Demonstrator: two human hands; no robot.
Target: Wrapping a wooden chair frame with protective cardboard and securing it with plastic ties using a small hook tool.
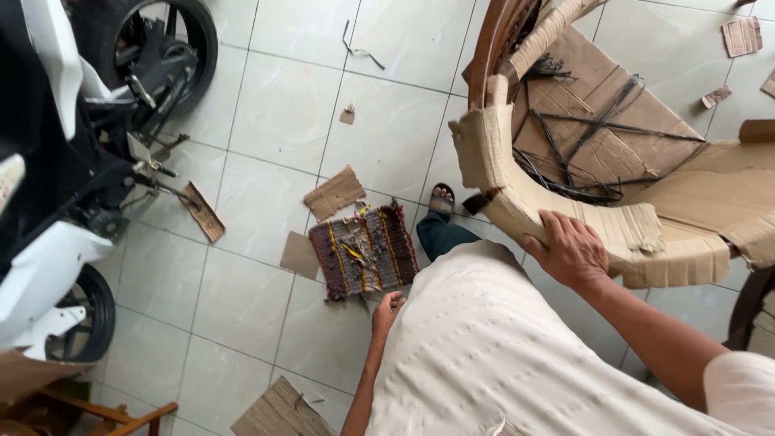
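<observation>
My right hand [569,252] rests palm-down on the cardboard wrapping [517,190] that covers the curved rim of a wooden chair [492,36] lying tilted in front of me. Flat cardboard [593,89] and black cords [565,141] fill the chair's inside. My left hand [387,310] hangs low by my white garment [484,347], fingers curled, at the near edge of a small striped woven mat [365,250] on the tiled floor. I cannot see anything in that hand. My sandalled foot [441,198] shows past the mat.
A parked motorbike [73,145] fills the left side, its wheels at top and bottom left. Cardboard scraps [333,194] lie scattered on the tiles, with a larger sheet [278,412] at the bottom and more pieces [741,36] at top right. A wooden frame [97,412] sits bottom left.
</observation>
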